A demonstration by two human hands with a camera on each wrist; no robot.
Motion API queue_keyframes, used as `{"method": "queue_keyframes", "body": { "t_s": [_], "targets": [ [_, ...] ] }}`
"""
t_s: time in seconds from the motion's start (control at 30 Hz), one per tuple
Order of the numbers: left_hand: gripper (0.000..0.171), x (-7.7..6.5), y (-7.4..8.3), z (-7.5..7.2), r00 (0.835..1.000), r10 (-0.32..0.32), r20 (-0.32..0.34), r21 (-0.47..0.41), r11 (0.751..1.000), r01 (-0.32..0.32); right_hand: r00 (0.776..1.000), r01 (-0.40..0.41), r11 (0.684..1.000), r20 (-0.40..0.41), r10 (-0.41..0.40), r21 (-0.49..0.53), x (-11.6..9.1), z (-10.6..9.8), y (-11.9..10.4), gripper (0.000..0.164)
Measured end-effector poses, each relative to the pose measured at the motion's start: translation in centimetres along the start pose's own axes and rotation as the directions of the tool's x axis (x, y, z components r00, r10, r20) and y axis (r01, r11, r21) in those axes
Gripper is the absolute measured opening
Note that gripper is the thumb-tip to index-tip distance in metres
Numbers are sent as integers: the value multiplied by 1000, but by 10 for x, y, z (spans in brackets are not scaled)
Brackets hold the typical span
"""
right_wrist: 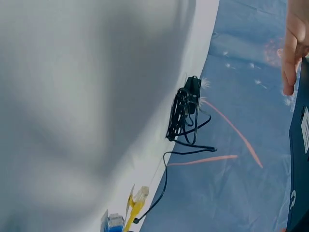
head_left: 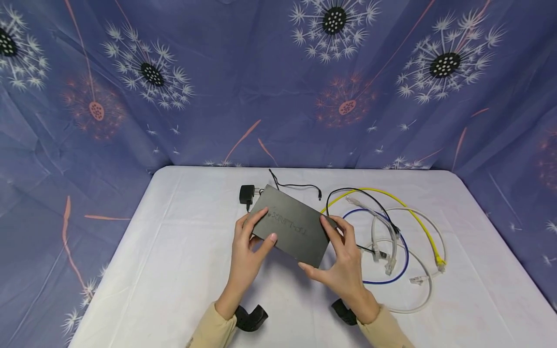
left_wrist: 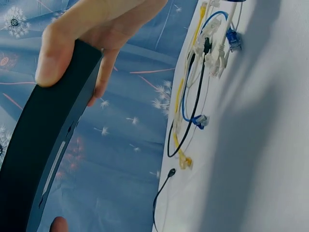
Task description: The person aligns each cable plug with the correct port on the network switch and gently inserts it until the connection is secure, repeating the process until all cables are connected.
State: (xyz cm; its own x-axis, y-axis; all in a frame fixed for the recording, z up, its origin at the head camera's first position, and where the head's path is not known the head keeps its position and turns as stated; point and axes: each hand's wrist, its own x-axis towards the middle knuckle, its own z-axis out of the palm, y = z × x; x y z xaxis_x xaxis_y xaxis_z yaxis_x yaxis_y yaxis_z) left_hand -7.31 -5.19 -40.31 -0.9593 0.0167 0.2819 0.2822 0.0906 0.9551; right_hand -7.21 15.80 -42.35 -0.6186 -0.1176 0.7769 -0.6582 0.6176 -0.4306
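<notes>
A flat dark grey network switch [head_left: 290,224] with TP-LINK lettering on its top is held between both hands, tilted, above the white table. My left hand [head_left: 244,246] grips its left end, with the thumb at the near edge and a finger on top. At the right end my right hand [head_left: 345,266] grips it, thumb at the near corner and fingers over the far side. In the left wrist view, one narrow side of the switch [left_wrist: 58,164] shows a pale strip. A white label [right_wrist: 305,126] appears on the switch's surface in the right wrist view.
Behind the switch lie a black power adapter [head_left: 246,194] and its thin cord [head_left: 300,185]. To the right sit loosely coiled network cables: yellow [head_left: 417,220], blue [head_left: 407,256] and whitish [head_left: 431,285], with a black cable [head_left: 361,190] among them. A patterned purple curtain [head_left: 261,72] hangs behind the table.
</notes>
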Motion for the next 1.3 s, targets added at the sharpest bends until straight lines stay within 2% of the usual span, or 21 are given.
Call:
{"method": "queue_keyframes", "body": {
  "t_s": [0.13,0.2,0.33,0.5,0.57,0.73,0.83,0.97,1.13,1.3],
  "targets": [
    [58,-1,2,5,1000,-31,-3,-57,998,31,1000,-1,1000,-28,1,10,1,4,-3,90],
    [62,-2,-6,7,1000,-17,1,-77,997,17,999,-8,1000,-35,8,19,1,6,-5,90],
    [70,-2,-6,12,1000,-17,16,-136,990,19,998,-26,999,-56,28,23,0,13,-11,89],
    [72,1,-4,19,1000,-18,17,-262,965,22,993,-67,998,-93,67,7,-3,20,-19,89],
    [71,3,-3,22,1000,-6,9,-285,958,8,990,-84,996,-113,83,0,-3,23,-22,89],
    [66,7,-1,26,998,35,-48,-261,964,-47,980,-117,993,-164,111,-27,-5,30,-30,90],
    [65,8,-1,27,997,41,-67,-272,961,-58,973,-142,989,-189,133,-37,-6,34,-34,90],
    [64,9,-2,28,997,29,-74,-297,954,-50,964,-178,984,-202,171,-16,-7,38,-40,91],
    [63,14,-5,26,997,6,-74,-282,959,-26,966,-201,978,-177,191,-45,-7,40,-47,94],
    [61,20,4,19,997,-20,-68,-257,966,2,972,-199,980,-130,193,-29,-9,38,-51,93]
  ]
}}
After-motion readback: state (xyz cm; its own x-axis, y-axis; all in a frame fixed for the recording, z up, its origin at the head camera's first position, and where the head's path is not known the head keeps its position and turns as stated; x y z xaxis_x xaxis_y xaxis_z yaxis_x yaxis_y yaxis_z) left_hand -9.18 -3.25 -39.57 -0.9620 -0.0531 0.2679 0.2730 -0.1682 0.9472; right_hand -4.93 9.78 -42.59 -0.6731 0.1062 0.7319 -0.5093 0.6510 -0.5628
